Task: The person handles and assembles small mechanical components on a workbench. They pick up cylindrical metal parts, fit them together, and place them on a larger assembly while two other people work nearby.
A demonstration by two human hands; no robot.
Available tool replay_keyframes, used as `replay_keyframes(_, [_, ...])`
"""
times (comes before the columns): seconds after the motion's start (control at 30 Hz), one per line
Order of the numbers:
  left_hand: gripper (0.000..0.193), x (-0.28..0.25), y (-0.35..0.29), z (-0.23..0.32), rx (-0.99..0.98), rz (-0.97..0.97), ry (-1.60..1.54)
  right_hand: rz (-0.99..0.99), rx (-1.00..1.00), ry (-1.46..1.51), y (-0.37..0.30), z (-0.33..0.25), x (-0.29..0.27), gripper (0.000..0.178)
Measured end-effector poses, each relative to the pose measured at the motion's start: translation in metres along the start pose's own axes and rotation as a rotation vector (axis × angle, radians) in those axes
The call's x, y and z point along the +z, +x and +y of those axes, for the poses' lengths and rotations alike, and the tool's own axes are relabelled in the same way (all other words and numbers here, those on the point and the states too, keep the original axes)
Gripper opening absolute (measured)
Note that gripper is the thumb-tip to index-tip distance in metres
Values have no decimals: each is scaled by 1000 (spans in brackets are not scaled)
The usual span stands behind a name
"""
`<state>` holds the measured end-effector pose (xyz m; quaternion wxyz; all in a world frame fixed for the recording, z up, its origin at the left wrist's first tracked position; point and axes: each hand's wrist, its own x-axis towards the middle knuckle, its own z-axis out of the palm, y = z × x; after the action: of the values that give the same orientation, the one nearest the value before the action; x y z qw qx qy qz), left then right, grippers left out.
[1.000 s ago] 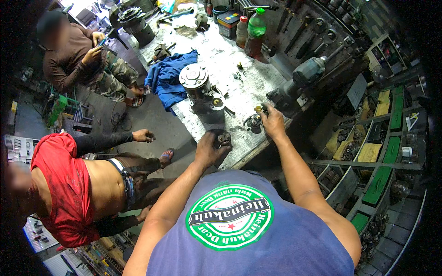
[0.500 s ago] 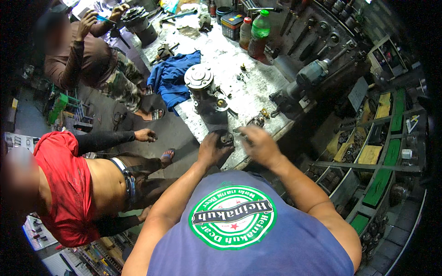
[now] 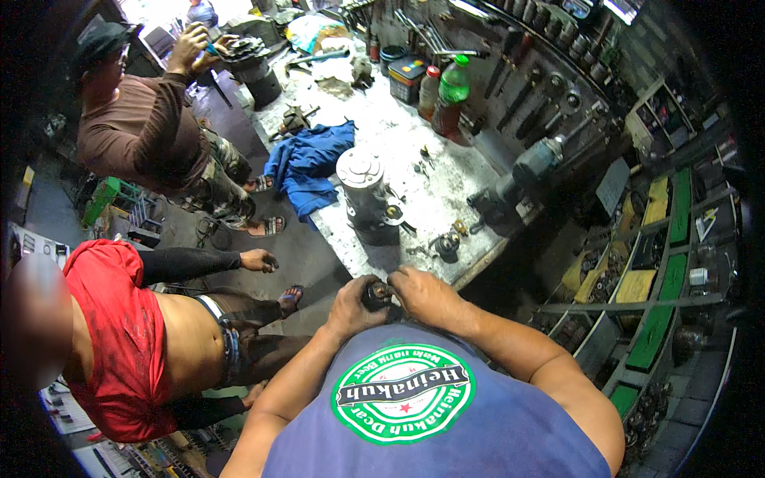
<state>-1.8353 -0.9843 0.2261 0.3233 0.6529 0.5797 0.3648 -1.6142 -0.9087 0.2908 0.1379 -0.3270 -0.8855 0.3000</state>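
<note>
Close in front of my chest, just off the bench's near edge, my left hand (image 3: 355, 307) is wrapped round a small dark round metal part (image 3: 378, 293) with a brass-coloured middle. My right hand (image 3: 424, 293) is against the part's right side, its fingers pinched together; whatever lies between the fingertips is hidden. Beyond my hands, a grey cylindrical motor housing (image 3: 360, 169) stands upright on the bench. To its right lies another small dark part (image 3: 448, 245) with brass-coloured bits beside it.
Blue cloth (image 3: 307, 171) hangs over the left edge of the workbench (image 3: 414, 199). A power tool (image 3: 522, 177) lies at the right, below wall-hung wrenches. Bottles (image 3: 454, 88) and a toolbox (image 3: 406, 78) stand farther back. Two people stand at the left; parts shelves (image 3: 637, 287) are at the right.
My left hand has drawn the round part nearer to my chest. My right hand has come in from the bench's right side to meet it, its fingers now pinched together.
</note>
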Motion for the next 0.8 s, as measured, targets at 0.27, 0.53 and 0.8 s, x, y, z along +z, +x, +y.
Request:
replay_keyframes(0.27, [66,-9,-17,-10,-214,175,-229,-63,-138,55,29,-35,-91,37])
replay_keyframes(0.53, [63,-33,-38,-34,-329,283,-448,479,-106,-298,113,-14,-280,25])
replay_keyframes(0.8, [64,-32,-36,-34,-413,298,-425,456,252,-729,293,110,-323,15])
